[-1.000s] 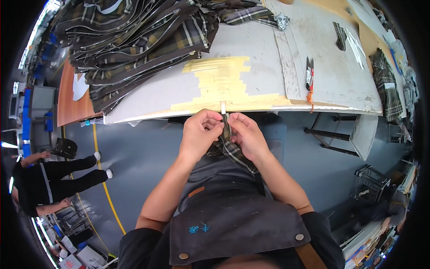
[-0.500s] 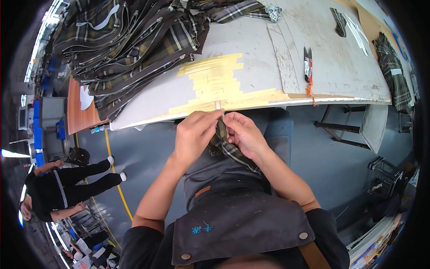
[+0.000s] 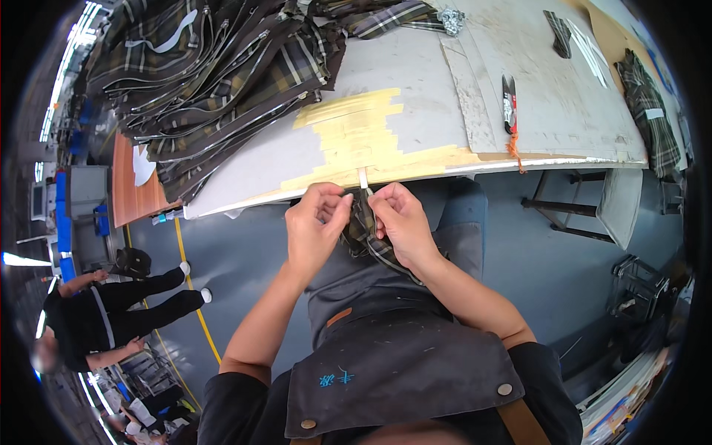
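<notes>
A plaid fabric piece (image 3: 361,226) in olive, brown and white hangs just below the table's front edge, over my lap. My right hand (image 3: 404,226) is closed, its thumb and forefinger pinching the upper end of this fabric. A narrow white strip (image 3: 363,178) runs from the yellow-taped edge down to that end. Left of the fabric, my left hand (image 3: 317,222) is curled with thumb and forefinger together. Whether anything small is between those fingertips cannot be made out.
Yellow tape (image 3: 356,137) covers part of the worn table (image 3: 430,96). A tall heap of plaid pieces with zippers (image 3: 245,81) lies at the left. Red-handled snips (image 3: 509,111) lie to the right. A stool (image 3: 615,208) stands at right; another person (image 3: 96,315) stands at left.
My left hand has drawn back from the upper end of the fabric, slightly left and apart from my right hand. More of the white strip shows now.
</notes>
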Demonstrator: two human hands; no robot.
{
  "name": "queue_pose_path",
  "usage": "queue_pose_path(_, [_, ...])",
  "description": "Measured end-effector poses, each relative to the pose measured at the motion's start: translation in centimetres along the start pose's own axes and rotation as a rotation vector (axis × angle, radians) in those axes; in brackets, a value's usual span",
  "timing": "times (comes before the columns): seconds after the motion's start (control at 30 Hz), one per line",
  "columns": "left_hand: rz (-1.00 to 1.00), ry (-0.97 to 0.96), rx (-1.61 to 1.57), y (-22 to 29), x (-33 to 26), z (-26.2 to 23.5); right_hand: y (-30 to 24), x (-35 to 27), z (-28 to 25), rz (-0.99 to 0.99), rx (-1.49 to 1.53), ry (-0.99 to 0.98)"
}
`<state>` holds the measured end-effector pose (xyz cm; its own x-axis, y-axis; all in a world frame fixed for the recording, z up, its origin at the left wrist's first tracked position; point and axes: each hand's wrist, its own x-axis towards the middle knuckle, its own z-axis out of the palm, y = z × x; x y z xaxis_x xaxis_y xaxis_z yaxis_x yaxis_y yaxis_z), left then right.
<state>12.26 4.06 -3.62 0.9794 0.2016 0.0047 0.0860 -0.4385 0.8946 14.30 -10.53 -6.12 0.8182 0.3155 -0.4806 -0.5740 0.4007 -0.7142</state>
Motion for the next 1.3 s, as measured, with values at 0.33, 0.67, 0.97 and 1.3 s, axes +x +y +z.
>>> queue_pose_path(0.33, [-0.422, -0.312, -0.225, 2.1, 0.5, -0.4, 1.1, -0.6, 1.0, -0.125, 0.035, 0.101])
queue_pose_path(0.67, [-0.478, -0.360, -0.381, 2.3, 0.7, -0.8, 0.4, 0.0, -0.7, 0.033, 0.116, -0.017])
queue_pose_path(0.97, [-0.383, -0.373, -0.347, 2.5, 0.7, -0.7, 0.1, 1.4, -2.3, 0.233, 0.276, -0.193])
queue_pose_path(1.3, [0.624, -0.307, 0.507, 3.3, 2.3, -1.2, 0.1, 1.3, -2.2, 0.226, 0.298, -0.202])
